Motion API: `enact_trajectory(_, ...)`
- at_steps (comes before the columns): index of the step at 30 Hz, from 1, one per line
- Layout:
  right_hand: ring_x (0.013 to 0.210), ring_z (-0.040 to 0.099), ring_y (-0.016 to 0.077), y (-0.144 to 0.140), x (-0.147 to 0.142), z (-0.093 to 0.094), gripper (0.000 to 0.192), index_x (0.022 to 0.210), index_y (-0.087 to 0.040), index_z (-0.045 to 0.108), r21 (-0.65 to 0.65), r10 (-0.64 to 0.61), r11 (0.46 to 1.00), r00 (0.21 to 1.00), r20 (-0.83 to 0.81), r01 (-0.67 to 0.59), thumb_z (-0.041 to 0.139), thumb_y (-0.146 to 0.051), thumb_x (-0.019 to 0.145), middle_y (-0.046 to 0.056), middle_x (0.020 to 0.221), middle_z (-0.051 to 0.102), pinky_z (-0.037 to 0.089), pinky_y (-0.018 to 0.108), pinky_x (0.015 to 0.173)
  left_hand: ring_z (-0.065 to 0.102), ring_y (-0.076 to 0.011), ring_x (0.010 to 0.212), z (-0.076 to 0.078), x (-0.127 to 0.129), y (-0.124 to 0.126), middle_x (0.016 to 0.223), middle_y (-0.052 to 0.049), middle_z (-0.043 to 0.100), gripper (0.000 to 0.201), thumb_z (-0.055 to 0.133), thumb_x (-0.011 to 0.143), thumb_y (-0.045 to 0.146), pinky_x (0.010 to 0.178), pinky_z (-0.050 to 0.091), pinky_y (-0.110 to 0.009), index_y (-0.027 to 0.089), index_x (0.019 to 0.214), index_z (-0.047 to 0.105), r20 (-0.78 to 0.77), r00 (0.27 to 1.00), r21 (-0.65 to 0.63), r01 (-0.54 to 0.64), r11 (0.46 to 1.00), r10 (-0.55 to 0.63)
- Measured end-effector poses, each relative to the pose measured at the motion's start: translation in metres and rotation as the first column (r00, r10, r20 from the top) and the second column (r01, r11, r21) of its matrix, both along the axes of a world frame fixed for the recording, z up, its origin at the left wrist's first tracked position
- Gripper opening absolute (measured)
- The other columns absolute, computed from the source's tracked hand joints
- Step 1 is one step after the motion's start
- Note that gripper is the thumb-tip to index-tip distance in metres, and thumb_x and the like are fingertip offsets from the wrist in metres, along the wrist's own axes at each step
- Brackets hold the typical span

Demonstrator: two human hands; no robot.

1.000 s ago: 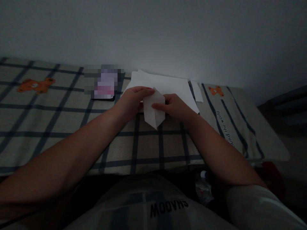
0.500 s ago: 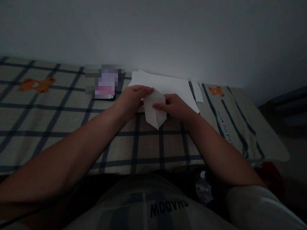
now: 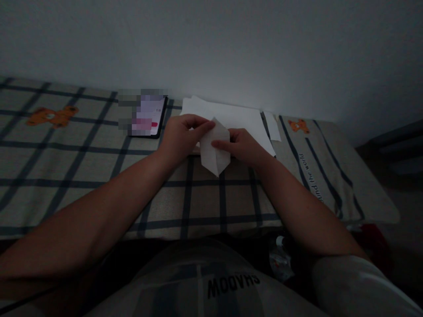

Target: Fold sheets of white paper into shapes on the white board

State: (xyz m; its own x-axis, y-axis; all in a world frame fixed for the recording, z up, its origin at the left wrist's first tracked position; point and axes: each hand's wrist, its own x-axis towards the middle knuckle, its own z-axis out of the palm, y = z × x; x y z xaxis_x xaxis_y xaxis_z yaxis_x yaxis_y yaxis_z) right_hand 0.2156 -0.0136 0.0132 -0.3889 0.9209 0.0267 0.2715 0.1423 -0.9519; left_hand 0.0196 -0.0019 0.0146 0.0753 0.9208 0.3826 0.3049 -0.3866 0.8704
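A folded piece of white paper, pointed at top and bottom with a crease down its lower half, is held up between both hands. My left hand pinches it near the top point, thumb and forefinger meeting there. From the right side, my right hand grips it with the thumb lying across its front face; the other fingers are partly behind it. Under and behind the hands lie larger white paper sheets, resting on something flat whose edge shows just below the left fingers.
A phone with a lit, partly blurred screen lies to the left on the checked cloth. A narrow paper strip is right of the sheets. The wall rises behind. Below the table edge stands a plastic bottle.
My left hand has turned slightly, its thumb now nearer the paper's top point. The folded paper has shifted a little to the right. My right hand keeps its grip.
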Motion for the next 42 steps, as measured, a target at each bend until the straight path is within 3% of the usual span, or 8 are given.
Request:
enact_trajectory(6, 0.071, 0.059, 0.0158, 0.001, -0.001, 0.0, 0.04, 0.084, -0.015, 0.072, 0.009, 0.03, 1.0, 0.999, 0.024, -0.03, 0.079, -0.054, 0.077, 0.005, 0.082, 0.072, 0.043, 0.027, 0.059, 0.063, -0.0152, 0.07, -0.001, 0.006, -0.004, 0.077, -0.002, 0.071, 0.016, 0.07, 0.085, 0.033, 0.062, 0.052, -0.027, 0.018, 0.08, 0.071, 0.189, 0.982, -0.18, 0.019, 0.984, 0.016)
enact_trajectory(10, 0.07, 0.058, 0.0156, 0.0, 0.0, -0.002, 0.04, 0.081, -0.015, 0.072, 0.018, 0.047, 0.999, 0.997, 0.066, -0.048, 0.078, -0.054, 0.077, 0.004, 0.077, 0.069, 0.041, 0.027, 0.059, 0.059, -0.0139, 0.067, 0.003, 0.006, -0.002, 0.075, -0.001, 0.067, 0.01, 0.069, 0.085, 0.027, 0.06, 0.051, -0.027, 0.019, 0.08, 0.068, 0.25, 0.968, -0.231, 0.043, 0.972, 0.017)
enact_trajectory(17, 0.072, 0.059, 0.0167, -0.001, -0.001, -0.003, 0.037, 0.083, -0.015, 0.072, 0.008, 0.028, 1.0, 0.998, 0.05, -0.029, 0.077, -0.052, 0.078, 0.005, 0.08, 0.071, 0.044, 0.028, 0.062, 0.06, -0.0149, 0.071, 0.01, 0.003, 0.0, 0.076, -0.001, 0.065, 0.018, 0.066, 0.091, 0.029, 0.061, 0.05, -0.028, 0.021, 0.075, 0.065, 0.259, 0.966, -0.249, 0.056, 0.967, 0.011)
enact_trajectory(24, 0.075, 0.06, 0.0167, -0.002, 0.0, 0.001, 0.038, 0.084, -0.017, 0.072, 0.025, -0.02, 0.999, 0.999, 0.026, 0.02, 0.078, -0.054, 0.077, 0.004, 0.084, 0.071, 0.045, 0.028, 0.062, 0.065, -0.0169, 0.074, 0.003, 0.0, -0.003, 0.079, -0.002, 0.071, 0.017, 0.071, 0.084, 0.036, 0.066, 0.052, -0.029, 0.019, 0.086, 0.073, 0.053, 0.998, -0.122, 0.052, 0.991, -0.046)
enact_trajectory(28, 0.079, 0.06, 0.0164, 0.001, 0.0, 0.0, 0.04, 0.09, -0.02, 0.068, 0.126, -0.084, 0.988, 0.996, -0.018, 0.085, 0.072, -0.058, 0.082, 0.003, 0.085, 0.068, 0.048, 0.029, 0.066, 0.066, -0.0182, 0.078, 0.003, -0.002, -0.001, 0.081, -0.003, 0.073, 0.019, 0.07, 0.085, 0.037, 0.07, 0.053, -0.03, 0.019, 0.086, 0.075, -0.006, 1.0, -0.063, 0.02, 0.998, -0.021)
enact_trajectory(32, 0.083, 0.061, 0.0156, 0.004, 0.001, -0.001, 0.039, 0.107, -0.025, 0.063, 0.297, -0.222, 0.927, 0.974, -0.054, 0.228, 0.071, -0.056, 0.085, 0.001, 0.09, 0.064, 0.05, 0.028, 0.07, 0.067, -0.0185, 0.081, 0.003, -0.001, -0.003, 0.082, -0.004, 0.074, 0.018, 0.071, 0.085, 0.037, 0.073, 0.054, -0.031, 0.02, 0.085, 0.076, -0.021, 0.999, -0.057, 0.043, 0.997, -0.044)
enact_trajectory(37, 0.089, 0.061, 0.0161, -0.001, 0.002, 0.003, 0.023, 0.098, -0.025, 0.064, 0.501, -0.269, 0.835, 0.963, 0.009, 0.229, 0.067, -0.046, 0.091, 0.003, 0.096, 0.064, 0.049, 0.03, 0.073, 0.067, -0.0189, 0.084, 0.0, 0.003, -0.007, 0.086, -0.005, 0.076, 0.018, 0.072, 0.085, 0.037, 0.074, 0.054, -0.031, 0.021, 0.09, 0.078, -0.002, 0.998, -0.056, 0.069, 0.996, -0.069)
enact_trajectory(42, 0.084, 0.06, 0.0158, -0.003, 0.0, 0.006, 0.021, 0.09, -0.023, 0.067, 0.499, -0.267, 0.835, 0.964, 0.002, 0.23, 0.067, -0.044, 0.09, 0.002, 0.089, 0.065, 0.048, 0.031, 0.073, 0.066, -0.0184, 0.082, 0.001, 0.004, -0.01, 0.087, -0.005, 0.076, 0.022, 0.071, 0.085, 0.039, 0.074, 0.053, -0.031, 0.02, 0.091, 0.079, -0.01, 0.997, -0.068, 0.076, 0.995, -0.077)
